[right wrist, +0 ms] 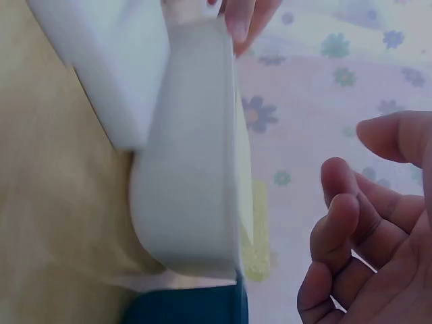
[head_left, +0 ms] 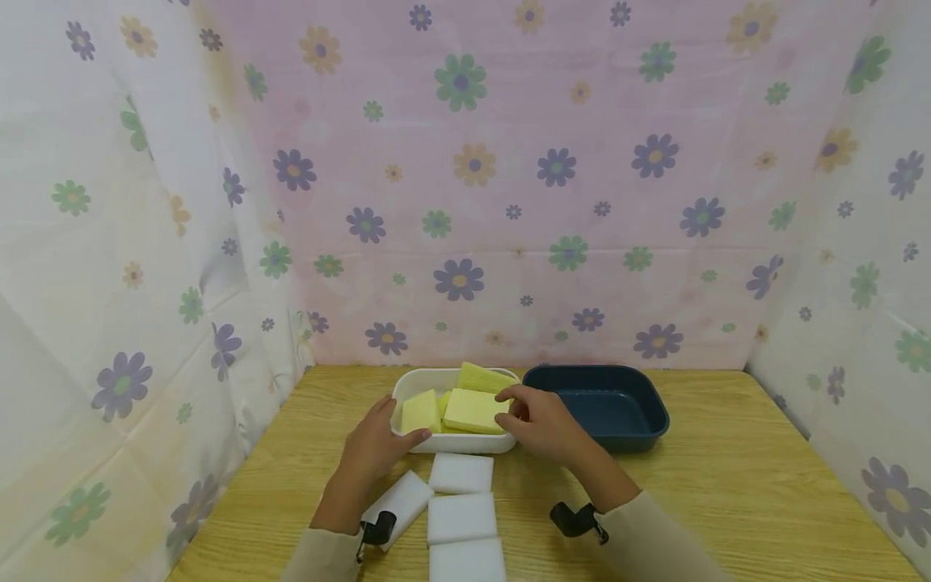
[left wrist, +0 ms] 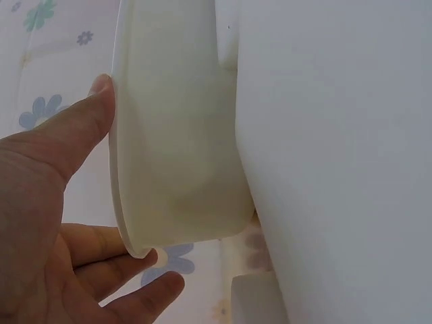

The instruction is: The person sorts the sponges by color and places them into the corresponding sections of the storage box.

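A white tub (head_left: 452, 444) holds several yellow sponge blocks; one yellow sponge (head_left: 474, 410) lies tilted on top at the right. My left hand (head_left: 371, 446) rests at the tub's front left corner, thumb on the rim and fingers along the left end. In the left wrist view its thumb (left wrist: 94, 111) touches the rim, and the fingers are loosely spread. My right hand (head_left: 541, 422) is over the tub's right end, fingertips close by the top sponge. The right wrist view shows its thumb and fingers (right wrist: 337, 223) apart, slightly bent, with nothing between them.
To the right of the tub stands a dark blue tub (head_left: 600, 443). In front, several white sponge blocks (head_left: 461, 519) lie in a column on the wooden table (head_left: 727, 485). Another white block (head_left: 402, 503) lies slanted beneath my left forearm. Flowered cloth (head_left: 509, 242) encloses the back and sides.
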Demonstrator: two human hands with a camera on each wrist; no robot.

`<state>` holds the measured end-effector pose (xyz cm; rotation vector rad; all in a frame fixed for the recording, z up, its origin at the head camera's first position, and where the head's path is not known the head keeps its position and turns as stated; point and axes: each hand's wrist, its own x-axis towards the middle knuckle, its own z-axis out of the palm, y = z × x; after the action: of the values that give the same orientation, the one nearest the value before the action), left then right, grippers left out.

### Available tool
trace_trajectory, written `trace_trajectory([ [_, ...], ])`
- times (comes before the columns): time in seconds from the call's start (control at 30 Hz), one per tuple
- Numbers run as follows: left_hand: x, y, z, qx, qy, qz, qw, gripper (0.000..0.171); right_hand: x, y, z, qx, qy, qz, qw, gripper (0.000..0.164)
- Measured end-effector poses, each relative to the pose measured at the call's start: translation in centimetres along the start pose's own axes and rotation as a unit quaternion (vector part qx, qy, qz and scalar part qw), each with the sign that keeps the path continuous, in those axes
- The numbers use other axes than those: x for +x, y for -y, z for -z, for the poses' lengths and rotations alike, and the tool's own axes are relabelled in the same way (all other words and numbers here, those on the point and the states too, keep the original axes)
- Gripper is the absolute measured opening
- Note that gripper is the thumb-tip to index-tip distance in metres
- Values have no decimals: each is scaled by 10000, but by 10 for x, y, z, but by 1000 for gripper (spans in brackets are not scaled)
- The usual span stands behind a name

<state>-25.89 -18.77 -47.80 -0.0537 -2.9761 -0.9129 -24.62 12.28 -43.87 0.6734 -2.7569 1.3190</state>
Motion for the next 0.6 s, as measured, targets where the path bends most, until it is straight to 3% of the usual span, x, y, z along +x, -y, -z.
trace_trajectory([
  [0.43, -1, 0, 1, 140, 2, -100, 9999, 105, -48, -15, -17, 883, 442, 93, 9951, 33],
  [0.6, -1, 1, -1, 181, 26, -44, 9998, 106, -59, -27, -9, 603, 56, 205, 9980, 29],
])
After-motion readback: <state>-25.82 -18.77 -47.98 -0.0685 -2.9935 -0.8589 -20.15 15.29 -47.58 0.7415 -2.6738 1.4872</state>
